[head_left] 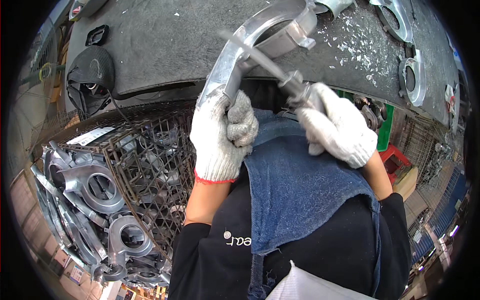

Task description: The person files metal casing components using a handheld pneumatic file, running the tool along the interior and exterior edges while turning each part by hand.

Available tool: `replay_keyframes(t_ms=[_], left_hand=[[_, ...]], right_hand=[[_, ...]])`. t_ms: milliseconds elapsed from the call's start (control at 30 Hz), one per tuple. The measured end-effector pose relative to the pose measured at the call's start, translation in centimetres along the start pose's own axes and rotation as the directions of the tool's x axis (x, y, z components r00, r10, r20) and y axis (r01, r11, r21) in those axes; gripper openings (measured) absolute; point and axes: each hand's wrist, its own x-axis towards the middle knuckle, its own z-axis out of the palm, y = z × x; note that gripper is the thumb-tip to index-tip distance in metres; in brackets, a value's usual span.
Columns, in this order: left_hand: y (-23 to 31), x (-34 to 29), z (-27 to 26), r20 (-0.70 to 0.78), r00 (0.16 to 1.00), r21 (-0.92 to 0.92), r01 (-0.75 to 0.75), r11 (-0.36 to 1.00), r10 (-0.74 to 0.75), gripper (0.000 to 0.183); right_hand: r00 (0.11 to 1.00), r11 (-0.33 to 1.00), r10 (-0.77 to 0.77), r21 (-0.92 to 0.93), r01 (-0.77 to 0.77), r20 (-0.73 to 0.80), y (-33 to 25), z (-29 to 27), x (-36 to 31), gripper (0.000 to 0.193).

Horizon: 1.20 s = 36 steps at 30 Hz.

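Observation:
My left hand [220, 135], in a white knit glove with a red cuff edge, is closed around the lower end of a curved, ring-shaped silver metal casting [220, 75]. The casting is tilted up over the near edge of the bench. A gloved right hand of mine [340, 125] grips a file-like metal tool [295, 85] by its thick rear body. Its long thin blade points up and left, crossing in front of the casting; whether they touch I cannot tell. Motion blurs the blade and some of my right fingers.
Metal chips [362, 50] lie scattered on the dark workbench [160, 55]. Ring castings [412, 80] rest at its right side, and a black mesh-covered object [92, 70] at its left. A wire basket [117, 170] and stacked castings [95, 192] stand left; a green bin [385, 130] is right.

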Motion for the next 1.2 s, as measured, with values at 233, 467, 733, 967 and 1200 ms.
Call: replay_keyframes(t_ms=[233,467,733,967,1200], left_hand=[[-0.3,-0.4,0.4,0.003,1.0,0.018,0.021,1.0,-0.021,0.022],[-0.6,-1.0,1.2,-0.012,0.995,0.029,0.095,0.995,-0.094,0.018],[-0.4,-1.3,1.7,0.036,0.993,0.032,0.11,0.993,-0.111,0.017],[-0.5,-1.0,1.0,0.083,0.993,0.03,0.084,0.996,-0.086,0.019],[-0.6,-0.7,0.4,0.065,0.995,0.013,0.069,0.998,-0.07,0.02]], right_hand=[[0.999,0.998,0.037,0.045,-0.037,0.019,-0.1,0.0,0.5,0.047],[0.947,0.842,-0.204,-0.537,0.041,-0.248,0.8,1.2,0.9,0.047],[0.995,0.995,0.092,-0.019,-0.093,-0.026,0.6,-1.3,0.9,0.045],[0.973,0.901,0.049,0.41,-0.14,0.225,1.3,-1.8,1.6,0.037],[0.927,0.898,0.12,0.359,-0.254,0.356,1.3,-1.7,2.3,0.039]])
